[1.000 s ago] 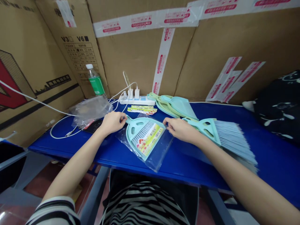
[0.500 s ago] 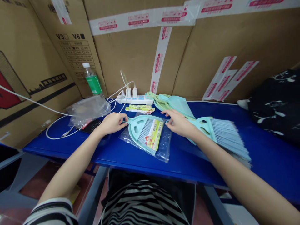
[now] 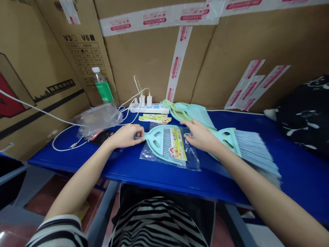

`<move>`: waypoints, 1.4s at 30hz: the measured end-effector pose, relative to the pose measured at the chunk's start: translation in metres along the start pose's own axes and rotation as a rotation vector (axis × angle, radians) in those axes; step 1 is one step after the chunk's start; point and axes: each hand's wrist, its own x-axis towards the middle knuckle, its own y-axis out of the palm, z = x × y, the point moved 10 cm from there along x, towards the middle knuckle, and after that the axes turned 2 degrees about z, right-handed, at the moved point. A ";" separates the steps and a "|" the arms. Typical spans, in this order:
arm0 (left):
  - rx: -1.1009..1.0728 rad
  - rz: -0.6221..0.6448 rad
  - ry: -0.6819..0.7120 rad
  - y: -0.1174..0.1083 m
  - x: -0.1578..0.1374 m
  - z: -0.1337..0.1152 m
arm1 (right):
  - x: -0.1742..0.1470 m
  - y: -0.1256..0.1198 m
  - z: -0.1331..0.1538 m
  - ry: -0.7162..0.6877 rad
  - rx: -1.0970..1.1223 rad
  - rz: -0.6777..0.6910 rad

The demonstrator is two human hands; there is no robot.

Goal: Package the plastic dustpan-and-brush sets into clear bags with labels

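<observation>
My left hand (image 3: 130,135) is closed around the handle of a pale teal dustpan (image 3: 151,145). A small brush (image 3: 167,139) with grey-blue bristles is nested in the pan, partly covered by a yellow-green printed card (image 3: 178,144). Clear plastic bag film (image 3: 194,163) shows under and around the pan; whether the pan is inside it I cannot tell. My right hand (image 3: 199,135) is just right of the card, over the bag's far edge, thumb and fingers apart. Beneath my right wrist and beyond it lie teal brushes (image 3: 253,147) with long bristles.
Stacked teal and green dustpans (image 3: 197,115) lie at the back. Beside them are printed cards (image 3: 154,118), a white power strip (image 3: 150,108) with cables, clear plastic bags (image 3: 99,118) and a green-labelled bottle (image 3: 104,89). Cardboard (image 3: 154,61) walls the blue table (image 3: 123,164); a black patterned bag (image 3: 303,113) stands right.
The dustpan has turned slightly, its wide end swinging right and away from me, with the card and bag film. My left hand has stayed on the handle; my right hand has hardly moved.
</observation>
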 end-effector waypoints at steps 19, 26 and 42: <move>-0.025 0.068 0.016 0.005 0.001 0.000 | 0.002 0.008 0.007 -0.077 0.025 0.078; -0.006 0.073 0.022 0.006 0.001 -0.001 | 0.002 0.006 0.008 -0.076 0.001 0.094; -0.015 0.066 0.019 0.006 0.001 -0.002 | -0.004 0.001 0.015 0.060 -0.176 0.118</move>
